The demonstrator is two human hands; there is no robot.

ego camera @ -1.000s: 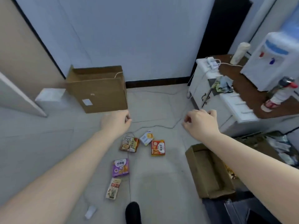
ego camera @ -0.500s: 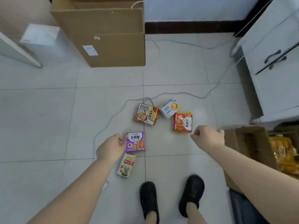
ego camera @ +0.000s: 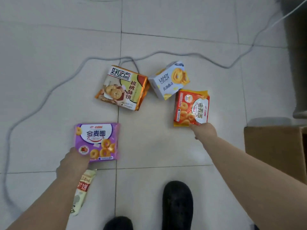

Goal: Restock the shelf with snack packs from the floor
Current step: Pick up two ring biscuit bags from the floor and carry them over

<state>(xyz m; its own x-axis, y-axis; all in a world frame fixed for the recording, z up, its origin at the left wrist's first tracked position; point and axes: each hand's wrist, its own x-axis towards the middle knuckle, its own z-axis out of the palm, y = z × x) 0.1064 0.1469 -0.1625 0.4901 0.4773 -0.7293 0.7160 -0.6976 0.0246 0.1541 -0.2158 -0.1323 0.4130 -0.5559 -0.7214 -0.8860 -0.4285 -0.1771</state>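
With left hand (ego camera: 74,161) gripping purple pack (ego camera: 96,142) and right hand (ego camera: 205,131) pinching red pack (ego camera: 191,107), lift both flat, clear of cable (ego camera: 41,98).

Glossy plastic red pack (ego camera: 191,107) and purple pack (ego camera: 97,141) lie on smooth glazed floor tiles (ego camera: 49,55).

Five snack packs on floor (ego camera: 49,80); ring-biscuit pack (ego camera: 97,141) near left, slim pack (ego camera: 82,188) behind it nearer the feet; walnut-biscuit pack (ego camera: 122,87) and butter-cookie box (ego camera: 169,80) farther; third ring pack (ego camera: 191,107) right; cardboard box (ego camera: 274,146) far right.
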